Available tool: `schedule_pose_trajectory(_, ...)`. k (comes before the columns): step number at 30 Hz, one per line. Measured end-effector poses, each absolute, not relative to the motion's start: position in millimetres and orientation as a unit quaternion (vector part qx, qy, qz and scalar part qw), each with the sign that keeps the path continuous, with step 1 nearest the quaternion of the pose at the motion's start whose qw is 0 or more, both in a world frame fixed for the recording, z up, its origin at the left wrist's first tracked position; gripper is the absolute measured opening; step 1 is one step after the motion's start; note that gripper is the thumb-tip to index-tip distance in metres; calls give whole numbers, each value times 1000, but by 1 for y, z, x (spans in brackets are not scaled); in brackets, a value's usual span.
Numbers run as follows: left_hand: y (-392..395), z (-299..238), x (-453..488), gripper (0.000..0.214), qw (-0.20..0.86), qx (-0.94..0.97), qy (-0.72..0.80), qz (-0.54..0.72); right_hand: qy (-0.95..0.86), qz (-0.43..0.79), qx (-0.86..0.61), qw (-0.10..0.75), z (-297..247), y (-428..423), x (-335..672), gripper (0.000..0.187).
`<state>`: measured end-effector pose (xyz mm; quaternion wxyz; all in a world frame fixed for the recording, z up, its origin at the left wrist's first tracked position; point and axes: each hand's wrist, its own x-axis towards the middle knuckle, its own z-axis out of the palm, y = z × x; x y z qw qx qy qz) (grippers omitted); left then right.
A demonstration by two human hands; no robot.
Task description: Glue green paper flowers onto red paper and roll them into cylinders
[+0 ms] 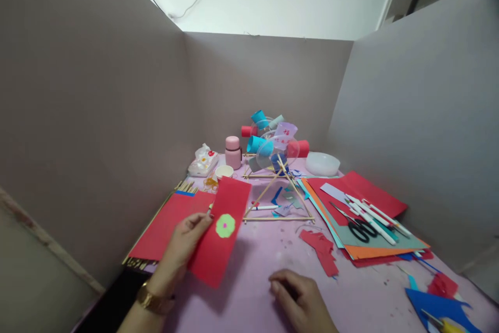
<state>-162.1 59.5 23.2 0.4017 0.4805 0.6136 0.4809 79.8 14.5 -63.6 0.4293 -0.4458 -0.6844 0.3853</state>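
Note:
My left hand pinches the left edge of a red paper strip, holding it tilted above the table. On the strip is a light green paper flower with a pink centre. My right hand rests at the table's front, its fingers loosely curled with nothing seen in them. Past the strip stands a wheel of clear discs with coloured paper cups around it, on a triangular frame of wooden sticks. Cut red paper scraps lie beyond my right hand.
On the right, scissors and white pens lie on stacked coloured paper. A plastic bowl, a pink flask, a paper cup and a tissue pack stand farther back. A red sheet covers sticks at left. Grey partitions enclose the table.

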Motion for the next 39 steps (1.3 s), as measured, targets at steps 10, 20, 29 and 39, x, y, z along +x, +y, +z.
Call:
schedule_pose_trajectory(10, 31, 6, -75, 33, 644, 515, 438, 358, -470, 591, -425, 499, -23, 16, 110, 45)
schedule_pose_trajectory(20, 15, 28, -52, 28, 691, 473, 407, 364, -334, 644, -376, 576, -15, 19, 147, 48)
schedule_pose_trajectory(29, 9, -6, -51, 37, 737, 474, 352, 329, -320, 598, -443, 587, -33, 19, 153, 31)
schedule_pose_trajectory(39, 9, -11, -61, 39, 772, 412, 280, 395, -612, 332, -505, 510, -57, 14, 158, 43)
